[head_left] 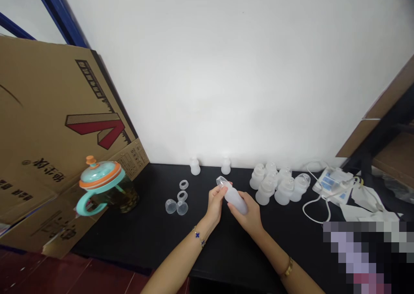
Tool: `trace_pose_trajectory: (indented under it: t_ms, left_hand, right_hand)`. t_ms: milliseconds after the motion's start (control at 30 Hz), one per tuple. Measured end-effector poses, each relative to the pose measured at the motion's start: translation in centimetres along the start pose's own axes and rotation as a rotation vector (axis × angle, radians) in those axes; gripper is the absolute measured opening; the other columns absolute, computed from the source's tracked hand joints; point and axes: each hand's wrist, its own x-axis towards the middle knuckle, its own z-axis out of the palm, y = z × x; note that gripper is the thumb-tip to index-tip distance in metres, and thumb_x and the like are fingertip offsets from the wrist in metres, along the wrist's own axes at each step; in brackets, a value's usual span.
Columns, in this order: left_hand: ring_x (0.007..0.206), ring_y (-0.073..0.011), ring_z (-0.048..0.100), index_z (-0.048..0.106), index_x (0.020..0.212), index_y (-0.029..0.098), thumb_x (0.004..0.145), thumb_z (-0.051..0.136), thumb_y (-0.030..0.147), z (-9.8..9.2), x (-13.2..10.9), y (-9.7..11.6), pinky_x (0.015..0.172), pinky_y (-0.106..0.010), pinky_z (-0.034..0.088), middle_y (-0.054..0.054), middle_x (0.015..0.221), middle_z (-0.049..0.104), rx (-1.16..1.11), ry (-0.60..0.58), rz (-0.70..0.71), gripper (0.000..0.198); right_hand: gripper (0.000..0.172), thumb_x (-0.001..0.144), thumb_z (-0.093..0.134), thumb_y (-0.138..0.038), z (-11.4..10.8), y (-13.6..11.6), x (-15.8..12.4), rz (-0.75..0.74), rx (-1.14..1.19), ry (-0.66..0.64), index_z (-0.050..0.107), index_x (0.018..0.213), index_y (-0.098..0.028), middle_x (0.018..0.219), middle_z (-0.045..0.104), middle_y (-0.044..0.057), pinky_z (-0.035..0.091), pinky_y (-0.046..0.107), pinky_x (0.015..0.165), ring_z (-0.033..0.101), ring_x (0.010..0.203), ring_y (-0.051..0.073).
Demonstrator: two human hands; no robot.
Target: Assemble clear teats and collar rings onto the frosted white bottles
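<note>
Tilted over the middle of the black table is a translucent white baby bottle (237,200) with a clear cap (221,181) at its upper end. My right hand (250,214) is wrapped round the bottle's body. My left hand (216,201) grips the capped end, its fingers at the cap's base. To the left lie two clear caps, one cap (170,206) beside the other, and two white collar rings, with one ring (183,184) farthest back. Two uncapped bottles stand by the wall, a left bottle (195,166) and a right bottle (225,165). Several capped bottles (265,191) cluster at the right.
A big jug (123,195) with a turquoise handle and orange-rimmed lid stands at the left before a large cardboard box (42,113). At the right lie white cables (315,218), a blue-and-white packet (333,185) and papers. The white wall (239,78) bounds the table's back.
</note>
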Motion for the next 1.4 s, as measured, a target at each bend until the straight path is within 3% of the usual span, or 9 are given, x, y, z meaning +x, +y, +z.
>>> trace_pose_trajectory:
  t_ms: [367, 733, 967, 1267, 1333, 1400]
  left_hand:
    - [0.082, -0.0199, 0.064, 0.079, 0.095, 0.011, 0.071, 0.083, 0.049, 0.5, -0.5, -0.5, 0.076, -0.029, 0.046, -0.011, 0.093, 0.075, -0.028, 0.038, -0.005, 0.045]
    - [0.083, -0.0228, 0.066, 0.078, 0.097, 0.010, 0.070, 0.084, 0.054, 0.1, -0.1, -0.9, 0.080, -0.033, 0.048, -0.013, 0.092, 0.075, -0.074, -0.022, -0.029, 0.052]
    - [0.077, -0.0203, 0.065, 0.078, 0.095, 0.011, 0.070, 0.085, 0.050, -0.1, 0.4, -0.2, 0.075, -0.031, 0.048, -0.010, 0.085, 0.075, -0.009, -0.060, 0.006, 0.046]
    - [0.067, -0.0146, 0.058, 0.077, 0.082, 0.012, 0.066, 0.087, 0.052, -0.4, 1.4, 1.1, 0.065, -0.026, 0.044, -0.005, 0.073, 0.069, 0.030, 0.006, 0.008, 0.044]
    - [0.062, -0.0128, 0.056, 0.077, 0.085, 0.012, 0.069, 0.083, 0.056, -1.0, 1.9, 1.3, 0.060, -0.025, 0.042, -0.004, 0.070, 0.067, -0.009, 0.060, -0.016, 0.048]
    - [0.069, -0.0151, 0.061, 0.076, 0.088, 0.012, 0.072, 0.081, 0.059, -1.9, 2.5, 1.7, 0.063, -0.025, 0.044, -0.006, 0.077, 0.069, -0.072, 0.124, -0.012, 0.050]
  right_hand:
    - [0.024, 0.086, 0.067, -0.038, -0.1, 0.0, 0.0, -0.014, 0.027, -0.003, 0.064, 0.103, -0.021, 0.090, 0.070, 0.005, 0.054, 0.033, 0.070, 0.067, 0.078, 0.023]
    - [0.024, 0.086, 0.067, -0.040, -0.5, -0.1, 0.3, 0.003, 0.049, -0.021, 0.064, 0.101, -0.022, 0.088, 0.069, 0.005, 0.054, 0.034, 0.070, 0.066, 0.076, 0.023]
    - [0.030, 0.086, 0.068, -0.043, -0.6, 0.1, 0.3, 0.019, 0.073, -0.036, 0.065, 0.105, -0.020, 0.092, 0.071, 0.005, 0.054, 0.034, 0.070, 0.067, 0.078, 0.023]
    - [0.044, 0.084, 0.072, -0.047, 0.3, 0.9, 0.4, 0.086, 0.078, -0.074, 0.067, 0.119, -0.020, 0.112, 0.074, 0.009, 0.058, 0.040, 0.083, 0.071, 0.096, 0.029]
    - [0.051, 0.083, 0.072, -0.047, 0.6, 1.2, 0.3, 0.096, 0.080, -0.089, 0.064, 0.125, -0.021, 0.118, 0.072, 0.010, 0.059, 0.039, 0.077, 0.071, 0.091, 0.027]
    - [0.056, 0.083, 0.071, -0.047, 0.8, 1.4, 0.2, 0.118, 0.103, -0.090, 0.061, 0.131, -0.021, 0.115, 0.072, 0.010, 0.059, 0.035, 0.065, 0.069, 0.078, 0.023]
